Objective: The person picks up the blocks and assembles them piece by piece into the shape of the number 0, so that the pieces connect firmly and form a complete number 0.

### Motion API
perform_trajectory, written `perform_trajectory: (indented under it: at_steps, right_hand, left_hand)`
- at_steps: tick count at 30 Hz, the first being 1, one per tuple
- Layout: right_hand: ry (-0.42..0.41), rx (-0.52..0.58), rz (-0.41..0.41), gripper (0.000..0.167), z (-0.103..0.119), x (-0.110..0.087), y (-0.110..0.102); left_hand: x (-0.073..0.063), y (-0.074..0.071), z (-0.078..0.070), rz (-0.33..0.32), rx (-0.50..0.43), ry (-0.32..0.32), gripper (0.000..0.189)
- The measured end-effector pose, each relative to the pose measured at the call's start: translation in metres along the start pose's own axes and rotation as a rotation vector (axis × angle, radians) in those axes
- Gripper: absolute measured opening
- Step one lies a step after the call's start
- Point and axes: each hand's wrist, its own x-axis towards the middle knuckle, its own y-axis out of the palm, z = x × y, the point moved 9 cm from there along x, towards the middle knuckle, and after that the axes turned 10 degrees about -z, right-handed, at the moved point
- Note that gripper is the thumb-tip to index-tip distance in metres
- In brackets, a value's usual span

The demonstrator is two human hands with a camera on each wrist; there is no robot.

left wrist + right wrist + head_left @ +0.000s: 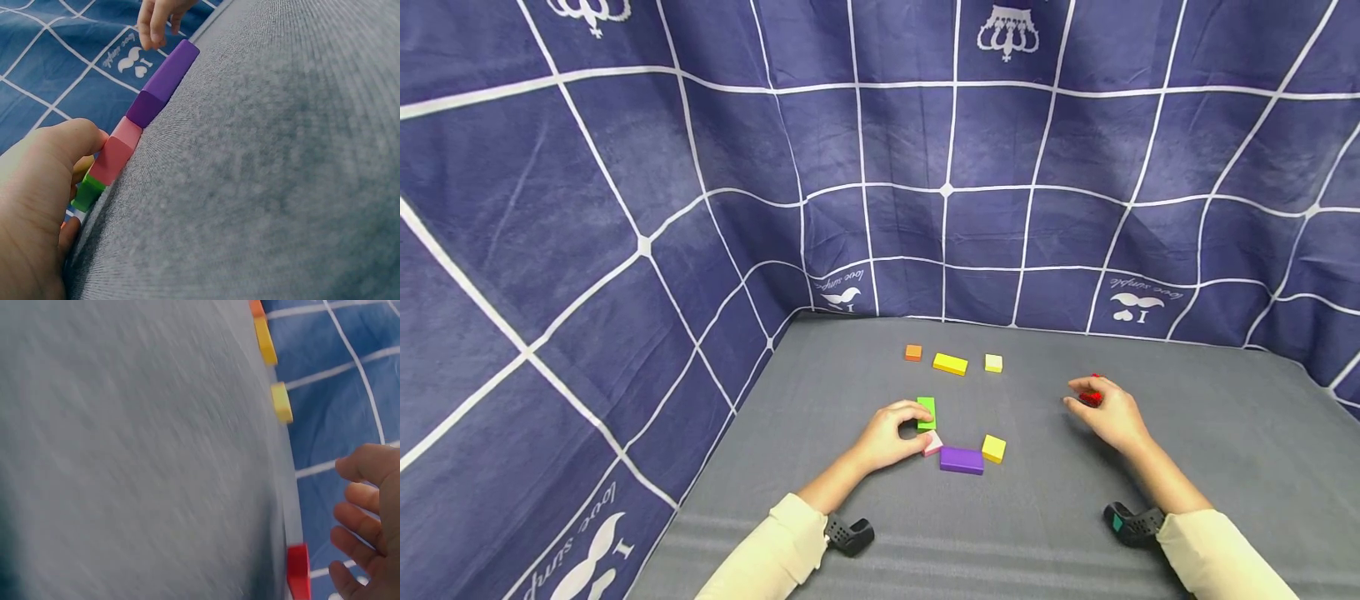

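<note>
My left hand [886,435] bends around a green block [927,407] and a small pink block [933,443]. Its thumb touches the pink block, while a fingertip lies on the green one; the left wrist view has these two blocks end to end. A purple block [962,461] lies beside the pink one, and a yellow cube [994,448] is just right of that. Over on the right, my right hand [1112,414] hovers by a red block [1092,398], partly hidden behind it. The right wrist view shows its loosely bent fingers [356,522] apart from the red block [299,570].
Farther back on the grey table [1045,517] lie an orange cube [913,353], a long yellow block [951,364] and a pale yellow cube [993,363]. A blue curtain [902,142] with white lines borders the table at the back and left.
</note>
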Motion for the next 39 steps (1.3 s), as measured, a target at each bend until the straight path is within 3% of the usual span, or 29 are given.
perform_trajectory:
  at_steps: [14,23,30,39]
  right_hand:
    - [0.024,-0.035,-0.019,0.043,-0.046,0.017,-0.013]
    - [0.089,-0.062,0.072,0.058,-0.067,0.015,-0.007]
    - [0.113,-0.057,0.124,0.06,-0.074,0.015,0.0]
    - [0.079,-0.04,0.044,0.051,-0.079,0.011,-0.001]
  left_hand:
    - [-0.001,-0.001,-0.002,0.008,-0.013,-0.016,0.025]
    - [0.0,-0.002,-0.002,0.009,-0.007,-0.013,0.025]
    - [0.001,-0.002,-0.003,0.002,0.0,-0.001,0.024]
    - [0.001,-0.001,-0.003,0.006,-0.003,-0.003,0.024]
